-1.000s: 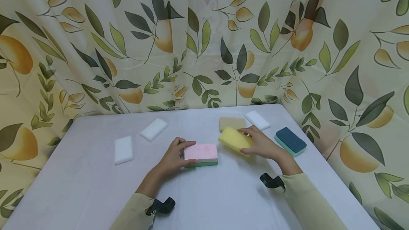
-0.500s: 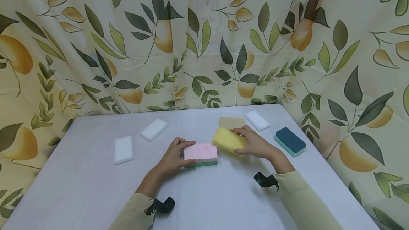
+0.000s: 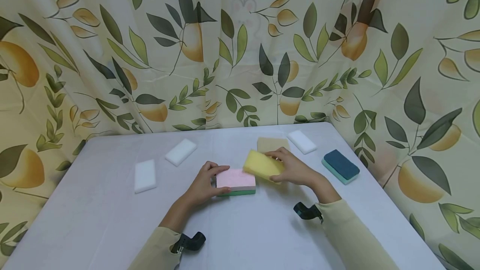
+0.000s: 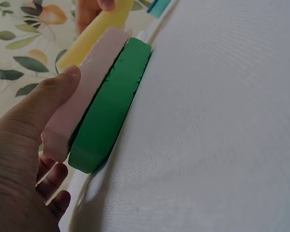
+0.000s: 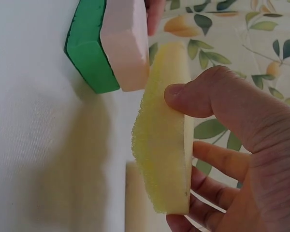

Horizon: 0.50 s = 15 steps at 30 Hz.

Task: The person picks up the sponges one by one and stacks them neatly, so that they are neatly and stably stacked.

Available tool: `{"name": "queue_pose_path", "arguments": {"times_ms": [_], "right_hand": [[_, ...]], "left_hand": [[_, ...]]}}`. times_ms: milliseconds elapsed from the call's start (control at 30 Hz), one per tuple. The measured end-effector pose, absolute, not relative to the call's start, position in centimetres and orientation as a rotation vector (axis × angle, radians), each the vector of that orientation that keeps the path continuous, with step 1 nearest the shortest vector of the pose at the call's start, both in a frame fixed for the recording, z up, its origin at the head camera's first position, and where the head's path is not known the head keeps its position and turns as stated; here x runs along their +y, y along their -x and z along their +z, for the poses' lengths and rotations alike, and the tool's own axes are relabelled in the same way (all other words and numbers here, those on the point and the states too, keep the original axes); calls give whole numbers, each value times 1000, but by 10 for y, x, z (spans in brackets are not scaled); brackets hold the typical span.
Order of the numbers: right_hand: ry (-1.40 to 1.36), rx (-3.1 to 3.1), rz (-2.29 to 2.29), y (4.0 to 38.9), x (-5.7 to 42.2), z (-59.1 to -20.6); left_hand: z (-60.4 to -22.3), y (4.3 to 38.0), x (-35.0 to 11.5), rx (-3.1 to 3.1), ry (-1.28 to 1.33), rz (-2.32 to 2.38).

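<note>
A pink sponge (image 3: 235, 177) lies flat on top of a green sponge (image 4: 113, 104), making a two-layer stack on the table. My left hand (image 3: 202, 183) grips the pink sponge at its left end, thumb on the near side and fingers at the far side. Just above the stack's right end, my right hand (image 3: 294, 168) holds a yellow sponge (image 3: 261, 165), tilted and raised off the table. In the right wrist view the yellow sponge (image 5: 162, 140) sits between thumb and fingers, its rough face turned toward the table. It overlaps the pink sponge's corner in the head view; contact cannot be told.
Behind the yellow sponge lies a tan sponge (image 3: 272, 142), partly hidden. A white sponge (image 3: 302, 141) and a dark blue and teal sponge (image 3: 340, 166) lie at the right. Two more sit at the left, a white sponge (image 3: 181, 152) and another white sponge (image 3: 145, 176).
My right hand has carried the yellow sponge leftward, from beside the stack to over its right end. The left hand and the stack have stayed still.
</note>
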State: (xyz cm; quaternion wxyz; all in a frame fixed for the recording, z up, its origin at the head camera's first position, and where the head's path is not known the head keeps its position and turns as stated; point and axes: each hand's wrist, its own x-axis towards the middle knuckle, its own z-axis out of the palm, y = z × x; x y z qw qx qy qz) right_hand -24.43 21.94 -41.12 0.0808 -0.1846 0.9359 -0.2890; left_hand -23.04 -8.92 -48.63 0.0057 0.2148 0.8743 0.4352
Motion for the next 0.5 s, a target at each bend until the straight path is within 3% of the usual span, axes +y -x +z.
{"name": "queue_pose_path", "arguments": {"times_ms": [500], "right_hand": [[613,2762,-876,246,207,-412]], "left_hand": [[-488,232,-91,2735,-673,1364]]}}
